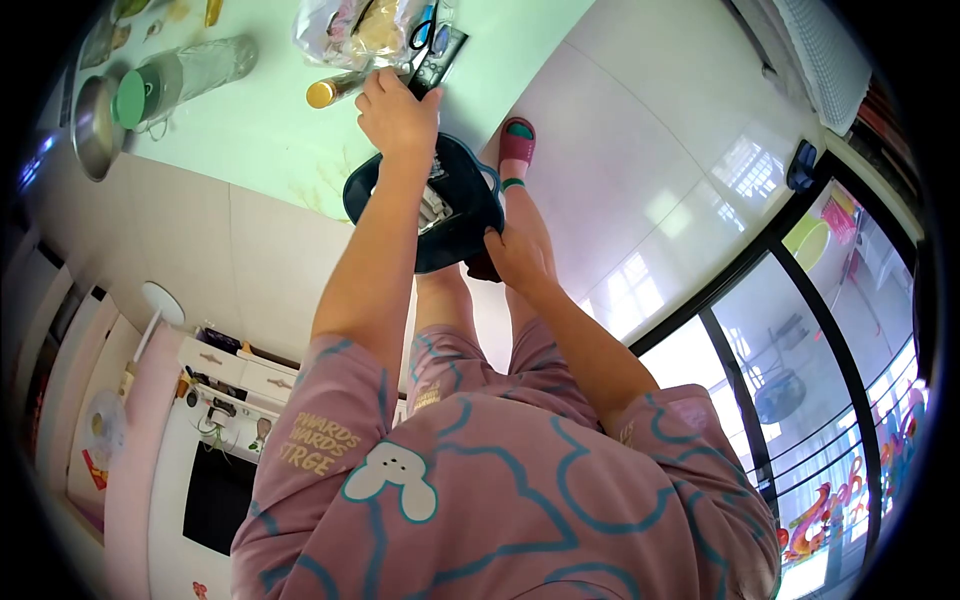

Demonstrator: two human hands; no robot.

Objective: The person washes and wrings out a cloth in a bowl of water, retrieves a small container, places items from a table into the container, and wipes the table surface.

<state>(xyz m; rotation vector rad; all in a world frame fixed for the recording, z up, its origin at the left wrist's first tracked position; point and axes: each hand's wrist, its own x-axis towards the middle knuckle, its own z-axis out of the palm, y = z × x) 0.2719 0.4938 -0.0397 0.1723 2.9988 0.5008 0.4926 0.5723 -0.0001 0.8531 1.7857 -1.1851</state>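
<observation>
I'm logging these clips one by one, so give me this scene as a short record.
Left hand: over the table, beside the yellow-capped jar; grip unclear
Right hand: holding the dark bin by its edge
Bin contents: hard to identify
Also on table: green-lidded bottle, lying down
View: head camera only

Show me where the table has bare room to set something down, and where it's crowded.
Bare table shows between the green-capped bottle and yellow-capped jar, and from the flat black item to the right edge. Crowded: around the left hand, with jar, scissors and plastic bag clustered.
</observation>
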